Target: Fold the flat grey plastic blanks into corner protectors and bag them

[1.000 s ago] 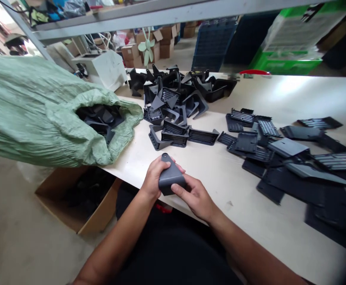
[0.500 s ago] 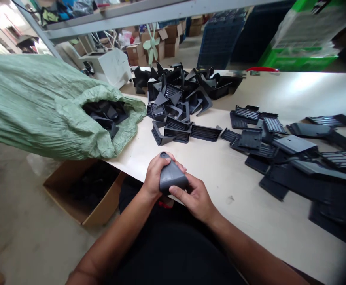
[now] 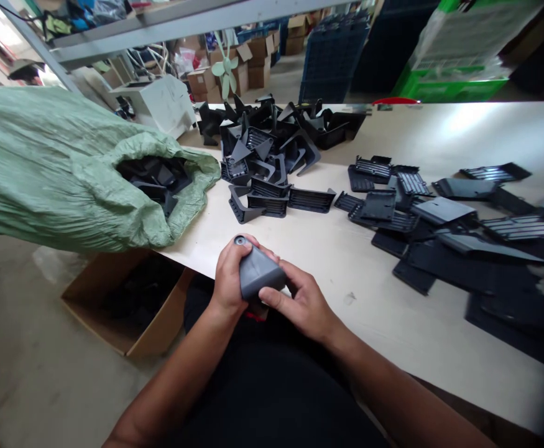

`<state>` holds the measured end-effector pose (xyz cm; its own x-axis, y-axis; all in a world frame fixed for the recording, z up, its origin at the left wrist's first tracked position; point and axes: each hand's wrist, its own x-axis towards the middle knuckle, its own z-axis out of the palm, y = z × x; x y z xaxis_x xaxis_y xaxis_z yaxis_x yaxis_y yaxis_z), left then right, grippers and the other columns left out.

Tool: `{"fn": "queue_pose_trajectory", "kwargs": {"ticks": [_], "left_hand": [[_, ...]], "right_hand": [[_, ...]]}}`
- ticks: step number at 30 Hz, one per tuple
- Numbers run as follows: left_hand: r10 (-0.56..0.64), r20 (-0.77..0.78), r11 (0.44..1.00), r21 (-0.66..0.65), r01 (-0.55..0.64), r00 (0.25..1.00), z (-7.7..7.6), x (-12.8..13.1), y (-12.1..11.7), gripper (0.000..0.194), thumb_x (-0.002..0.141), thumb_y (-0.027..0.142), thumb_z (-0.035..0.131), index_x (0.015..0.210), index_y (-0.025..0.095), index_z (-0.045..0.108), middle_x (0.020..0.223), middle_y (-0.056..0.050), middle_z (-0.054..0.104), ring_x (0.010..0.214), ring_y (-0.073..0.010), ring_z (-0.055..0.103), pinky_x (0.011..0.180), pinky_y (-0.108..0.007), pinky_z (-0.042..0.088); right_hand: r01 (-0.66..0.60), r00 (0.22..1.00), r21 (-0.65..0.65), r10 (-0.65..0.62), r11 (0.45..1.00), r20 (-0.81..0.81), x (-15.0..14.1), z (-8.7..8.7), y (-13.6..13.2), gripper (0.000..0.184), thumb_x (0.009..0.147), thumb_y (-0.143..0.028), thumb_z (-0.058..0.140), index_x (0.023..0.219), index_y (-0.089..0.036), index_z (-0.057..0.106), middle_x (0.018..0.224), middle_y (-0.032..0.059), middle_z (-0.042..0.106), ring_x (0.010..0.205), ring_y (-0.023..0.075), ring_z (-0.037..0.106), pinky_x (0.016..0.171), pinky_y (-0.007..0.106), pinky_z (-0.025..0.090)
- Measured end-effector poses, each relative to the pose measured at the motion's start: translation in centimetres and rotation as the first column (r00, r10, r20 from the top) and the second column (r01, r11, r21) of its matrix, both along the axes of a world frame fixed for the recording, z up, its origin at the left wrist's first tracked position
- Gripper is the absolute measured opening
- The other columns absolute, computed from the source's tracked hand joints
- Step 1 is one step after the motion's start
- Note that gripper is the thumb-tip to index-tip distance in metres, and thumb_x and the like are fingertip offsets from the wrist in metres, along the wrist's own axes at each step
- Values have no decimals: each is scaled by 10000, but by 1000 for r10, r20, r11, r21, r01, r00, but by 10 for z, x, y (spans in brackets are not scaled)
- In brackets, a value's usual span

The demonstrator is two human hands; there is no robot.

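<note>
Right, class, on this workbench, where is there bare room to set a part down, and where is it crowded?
Bare tabletop runs between the right hand and the black plastic parts, and another patch lies behind the scattered parts. It is crowded at the heap beside the green woven sack.

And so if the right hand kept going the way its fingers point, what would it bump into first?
The grey plastic piece, which the right hand is touching right now. Just behind that piece, it would probably meet the left hand, though the depth is hard to judge.
</note>
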<state>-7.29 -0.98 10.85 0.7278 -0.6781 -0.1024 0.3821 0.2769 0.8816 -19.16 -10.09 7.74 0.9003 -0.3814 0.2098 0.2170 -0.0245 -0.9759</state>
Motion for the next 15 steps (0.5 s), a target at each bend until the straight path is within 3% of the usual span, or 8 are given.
{"fn": "queue_pose_trajectory", "kwargs": {"ticks": [5, 9, 12, 15], "left_hand": [[-9, -223, 999, -38, 0, 975, 9, 3, 3, 172, 822, 332, 547, 900, 180, 528, 699, -52, 671, 804, -202, 703, 844, -326, 576], [39, -363, 997, 73, -14, 931, -3, 8, 2, 253, 759, 382, 599, 902, 183, 534, 725, -40, 644, 750, -187, 663, 800, -323, 565], [111, -146, 967, 243, -73, 983, -28, 14, 6, 337, 745, 469, 617, 868, 158, 576, 788, -24, 601, 723, -121, 569, 714, -239, 495], [91, 126, 949, 290, -125, 988, -49, 20, 16, 301, 766, 427, 703, 824, 144, 621, 805, 11, 561, 748, -64, 486, 672, -154, 398]], "right_hand": [[-34, 997, -112, 26, 993, -68, -15, -13, -13, 288, 1028, -401, 609, 1229, -230, 723, 1226, 34, 724, 1137, 154, 678, 1019, 266, 508], [-18, 996, -74, 12, 997, -90, -20, -21, -13, 308, 1015, -439, 622, 1183, -232, 777, 1120, 30, 761, 1030, 145, 704, 927, 247, 528], [20, 989, 29, -15, 999, -148, -22, -19, -16, 372, 994, -523, 625, 998, -188, 789, 957, 31, 736, 870, 123, 653, 773, 220, 498], [81, 969, 63, -64, 995, -239, -24, -13, -27, 512, 961, -613, 617, 813, -135, 725, 771, 24, 623, 696, 90, 512, 620, 214, 381]]}}
